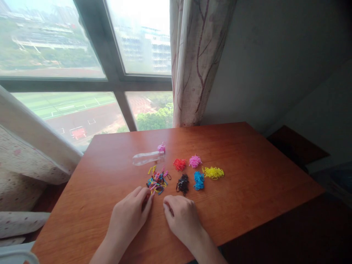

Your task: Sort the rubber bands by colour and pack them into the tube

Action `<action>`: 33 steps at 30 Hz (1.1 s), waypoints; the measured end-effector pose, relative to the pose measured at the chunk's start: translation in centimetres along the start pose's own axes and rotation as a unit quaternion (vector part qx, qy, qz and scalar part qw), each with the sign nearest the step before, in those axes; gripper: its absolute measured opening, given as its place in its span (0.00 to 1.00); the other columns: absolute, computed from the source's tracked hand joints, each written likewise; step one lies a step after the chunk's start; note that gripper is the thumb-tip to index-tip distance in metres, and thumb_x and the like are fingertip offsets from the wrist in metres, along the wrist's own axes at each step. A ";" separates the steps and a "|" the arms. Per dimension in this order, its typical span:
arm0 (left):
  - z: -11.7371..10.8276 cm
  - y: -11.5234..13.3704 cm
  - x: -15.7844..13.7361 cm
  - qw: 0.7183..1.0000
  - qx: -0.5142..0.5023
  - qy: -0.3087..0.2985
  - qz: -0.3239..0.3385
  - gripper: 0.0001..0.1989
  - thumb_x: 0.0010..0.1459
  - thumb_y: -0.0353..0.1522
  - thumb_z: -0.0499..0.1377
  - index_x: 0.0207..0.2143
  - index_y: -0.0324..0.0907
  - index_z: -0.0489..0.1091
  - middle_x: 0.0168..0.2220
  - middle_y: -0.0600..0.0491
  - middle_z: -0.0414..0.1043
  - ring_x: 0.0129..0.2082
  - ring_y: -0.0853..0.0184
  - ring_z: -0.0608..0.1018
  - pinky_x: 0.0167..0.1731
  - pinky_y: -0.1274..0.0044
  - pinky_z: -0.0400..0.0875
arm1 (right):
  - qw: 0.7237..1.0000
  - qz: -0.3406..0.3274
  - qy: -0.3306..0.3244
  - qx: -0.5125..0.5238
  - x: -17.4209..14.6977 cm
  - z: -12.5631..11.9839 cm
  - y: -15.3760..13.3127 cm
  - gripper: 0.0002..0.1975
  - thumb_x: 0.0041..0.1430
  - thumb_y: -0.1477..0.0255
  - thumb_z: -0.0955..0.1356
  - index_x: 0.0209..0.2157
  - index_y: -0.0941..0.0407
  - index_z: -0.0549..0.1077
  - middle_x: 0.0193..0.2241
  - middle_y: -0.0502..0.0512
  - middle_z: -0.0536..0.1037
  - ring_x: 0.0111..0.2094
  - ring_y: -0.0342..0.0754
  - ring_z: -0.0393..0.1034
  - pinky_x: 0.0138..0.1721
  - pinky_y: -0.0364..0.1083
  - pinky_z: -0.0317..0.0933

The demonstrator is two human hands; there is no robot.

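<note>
A mixed pile of small rubber bands (157, 182) in several colours lies on the wooden table. At its near edge is my left hand (130, 209), thumb and fingertips closed together; whatever they pinch is too small to make out. My right hand (181, 212) rests just right of it, fingers curled against the thumb, and its inside is hidden. Just beyond that hand sits a heap of black bands (182, 184). Single-colour heaps lie nearby: blue bands (198, 180), yellow bands (213, 172), red bands (179, 164) and pink bands (195, 161).
Behind the mixed pile, a clear plastic bag or tube (145, 158) with a pink end (161, 147) lies on the table (255, 176). The table's far edge meets the window (118, 84) and a patterned curtain (189, 66). Another curtain (30, 146) hangs at left.
</note>
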State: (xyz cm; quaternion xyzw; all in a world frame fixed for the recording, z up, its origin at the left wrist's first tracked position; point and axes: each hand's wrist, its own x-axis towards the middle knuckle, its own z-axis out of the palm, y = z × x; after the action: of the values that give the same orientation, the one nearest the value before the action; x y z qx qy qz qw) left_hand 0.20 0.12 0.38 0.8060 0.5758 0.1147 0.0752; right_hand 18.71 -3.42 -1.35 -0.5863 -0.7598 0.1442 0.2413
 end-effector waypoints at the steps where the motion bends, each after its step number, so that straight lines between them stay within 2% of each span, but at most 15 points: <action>1: 0.0 -0.1 -0.2 1.000 -0.007 0.005 -0.002 0.11 0.65 0.37 0.49 0.36 0.47 0.69 0.34 0.56 0.76 0.32 0.66 0.79 0.28 0.78 0.64 | 1.000 0.000 0.000 0.001 0.0 0.0 0.0 0.06 0.60 0.78 0.64 0.32 0.52 0.68 0.27 0.47 0.76 0.30 0.44 0.70 0.30 0.44 0.47; 9: -1.0 -0.8 -0.8 0.996 -0.079 0.043 -0.026 0.11 0.62 0.39 0.52 0.34 0.46 0.71 0.31 0.57 0.76 0.26 0.69 0.78 0.26 0.80 0.66 | 1.000 -0.002 0.000 0.005 0.0 0.0 0.0 0.06 0.60 0.78 0.64 0.32 0.52 0.68 0.27 0.47 0.76 0.30 0.44 0.70 0.30 0.44 0.47; 14: -1.2 -1.4 -0.8 0.989 -0.140 0.048 -0.021 0.11 0.62 0.39 0.53 0.32 0.45 0.71 0.26 0.58 0.74 0.22 0.70 0.74 0.26 0.81 0.66 | 1.000 -0.005 -0.001 0.005 0.0 -0.2 0.0 0.06 0.60 0.77 0.64 0.32 0.52 0.68 0.27 0.47 0.76 0.30 0.44 0.70 0.30 0.44 0.47; 21: -1.1 -1.6 -0.3 0.980 -0.194 0.033 -0.030 0.11 0.61 0.39 0.55 0.32 0.44 0.72 0.26 0.57 0.75 0.22 0.70 0.74 0.25 0.80 0.67 | 1.000 -0.001 -0.007 0.007 -0.1 -0.1 0.0 0.06 0.61 0.77 0.64 0.31 0.52 0.68 0.27 0.48 0.77 0.30 0.45 0.71 0.30 0.43 0.49; 25: -1.0 -1.3 -0.2 0.978 -0.206 0.021 -0.013 0.10 0.61 0.38 0.55 0.33 0.44 0.72 0.26 0.57 0.74 0.22 0.70 0.73 0.25 0.81 0.66 | 1.000 0.001 -0.001 0.025 0.1 -0.3 -0.2 0.06 0.62 0.76 0.65 0.39 0.51 0.71 0.29 0.48 0.78 0.31 0.46 0.72 0.31 0.43 0.51; 29: -1.0 -0.4 0.1 0.978 -0.209 0.010 0.018 0.09 0.62 0.36 0.54 0.34 0.44 0.72 0.27 0.57 0.75 0.22 0.70 0.72 0.26 0.81 0.67 | 0.999 -0.010 0.009 0.043 0.8 -0.6 -0.7 0.13 0.62 0.74 0.66 0.48 0.50 0.69 0.30 0.47 0.79 0.31 0.46 0.73 0.31 0.43 0.53; 31: -1.0 0.1 0.3 0.979 -0.203 0.010 0.029 0.09 0.62 0.36 0.54 0.34 0.44 0.73 0.27 0.56 0.75 0.22 0.70 0.72 0.26 0.81 0.67 | 0.999 -0.022 0.009 0.039 1.2 -0.7 -0.9 0.13 0.62 0.74 0.66 0.48 0.51 0.69 0.31 0.48 0.80 0.32 0.46 0.73 0.32 0.43 0.54; 33: -1.1 0.5 0.4 0.980 -0.196 0.014 0.036 0.09 0.62 0.35 0.54 0.34 0.44 0.73 0.27 0.56 0.75 0.23 0.70 0.72 0.26 0.81 0.67 | 0.999 -0.034 0.008 0.027 1.5 -0.7 -0.9 0.09 0.64 0.74 0.65 0.45 0.51 0.71 0.32 0.49 0.80 0.33 0.46 0.73 0.32 0.42 0.54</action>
State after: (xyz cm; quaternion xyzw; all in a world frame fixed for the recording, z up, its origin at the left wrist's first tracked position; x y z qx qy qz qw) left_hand 0.46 0.34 1.61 0.7943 0.5136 0.2394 0.2192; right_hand 18.02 -2.23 0.03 -0.5546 -0.7732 0.1517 0.2675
